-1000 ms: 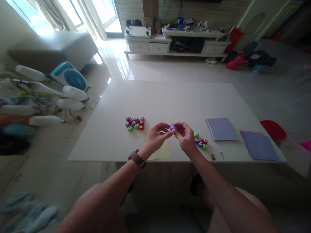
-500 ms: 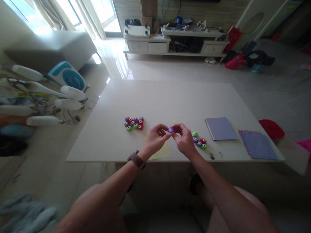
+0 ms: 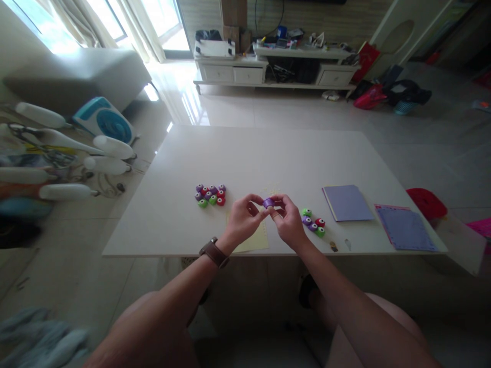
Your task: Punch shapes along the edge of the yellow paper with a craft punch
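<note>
Both my hands meet over the front middle of the white table (image 3: 268, 153). My left hand (image 3: 242, 221) and my right hand (image 3: 287, 223) pinch one small purple paper punch (image 3: 268, 203) between their fingertips, just above a pale yellow paper sheet (image 3: 256, 239). A brown watch (image 3: 214, 252) sits on my left wrist. To the left lies a cluster of several purple, red and green punches (image 3: 210, 194). Right of my right hand lies a smaller group of punches (image 3: 313, 222).
A purple paper stack (image 3: 347, 202) and a purple sheet with a pink edge (image 3: 404, 235) lie at the table's right. Tiny paper scraps (image 3: 339, 246) sit near the front edge. A red stool (image 3: 426, 203) stands right; a blue fan (image 3: 104, 118) and white-handled clutter stand left.
Both hands have shifted slightly left and nearer with the purple punch still between them; the view has drifted a little. Nothing else on the table moved.
</note>
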Tool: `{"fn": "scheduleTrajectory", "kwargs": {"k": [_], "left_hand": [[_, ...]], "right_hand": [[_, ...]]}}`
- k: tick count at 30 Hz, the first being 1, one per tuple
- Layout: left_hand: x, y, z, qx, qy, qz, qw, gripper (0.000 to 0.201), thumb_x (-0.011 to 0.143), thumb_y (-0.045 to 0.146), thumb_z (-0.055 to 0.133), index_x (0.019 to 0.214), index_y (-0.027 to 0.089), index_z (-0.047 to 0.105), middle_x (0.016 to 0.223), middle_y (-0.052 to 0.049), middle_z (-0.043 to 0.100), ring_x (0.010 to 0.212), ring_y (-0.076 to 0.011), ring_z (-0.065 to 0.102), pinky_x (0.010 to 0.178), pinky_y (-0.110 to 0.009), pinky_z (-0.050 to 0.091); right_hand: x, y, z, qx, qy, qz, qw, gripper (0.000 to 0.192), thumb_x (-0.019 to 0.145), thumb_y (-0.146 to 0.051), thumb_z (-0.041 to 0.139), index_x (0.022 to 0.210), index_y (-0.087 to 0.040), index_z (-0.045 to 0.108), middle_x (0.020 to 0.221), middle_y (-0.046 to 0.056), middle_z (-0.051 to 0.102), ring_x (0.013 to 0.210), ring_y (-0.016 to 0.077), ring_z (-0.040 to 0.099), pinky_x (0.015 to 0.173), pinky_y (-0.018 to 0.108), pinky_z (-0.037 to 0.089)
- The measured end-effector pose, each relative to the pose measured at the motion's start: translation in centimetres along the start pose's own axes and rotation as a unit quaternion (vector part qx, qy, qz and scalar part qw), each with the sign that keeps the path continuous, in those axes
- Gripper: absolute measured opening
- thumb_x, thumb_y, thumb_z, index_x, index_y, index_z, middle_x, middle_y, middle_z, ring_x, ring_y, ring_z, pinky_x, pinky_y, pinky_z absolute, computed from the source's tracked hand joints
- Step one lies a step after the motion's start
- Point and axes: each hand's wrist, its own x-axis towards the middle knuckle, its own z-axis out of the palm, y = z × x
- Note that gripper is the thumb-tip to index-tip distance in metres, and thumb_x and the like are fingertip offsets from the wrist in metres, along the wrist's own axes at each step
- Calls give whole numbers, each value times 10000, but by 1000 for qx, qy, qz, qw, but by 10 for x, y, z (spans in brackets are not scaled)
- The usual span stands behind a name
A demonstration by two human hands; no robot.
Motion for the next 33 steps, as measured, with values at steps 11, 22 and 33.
{"fn": "scheduleTrajectory", "kwargs": {"k": [11, 22, 33], "left_hand": [[0, -2, -1, -3, -11, 1, 1000, 303, 742, 414, 815, 861, 177, 668, 594, 22, 568, 538, -102, 493, 502, -228, 374], [-2, -16, -7, 62, -92, -23, 994, 302, 805, 462, 746, 879, 181, 666, 878, -57, 705, 673, -146, 613, 570, -260, 455], [-34, -57, -17, 441, -296, 82, 843, 468, 652, 317, 896, 1040, 201, 662, 1156, -86, 616, 1084, -260, 564, 833, -345, 505]], "right_hand": [[-1, 2, 1, 0, 0, 6, 1000, 205, 863, -321, 643, 1030, -227, 571, 1026, 90, 660, 951, 234, 642, 753, 354, 532], [4, 17, -18, -131, -84, 37, 987, 131, 897, -310, 630, 983, -214, 602, 970, 67, 680, 885, 219, 643, 789, 367, 514], [-22, 55, -33, -393, -276, 79, 874, 158, 972, -240, 549, 981, -157, 683, 1071, 113, 611, 942, 211, 627, 900, 310, 443]]}}
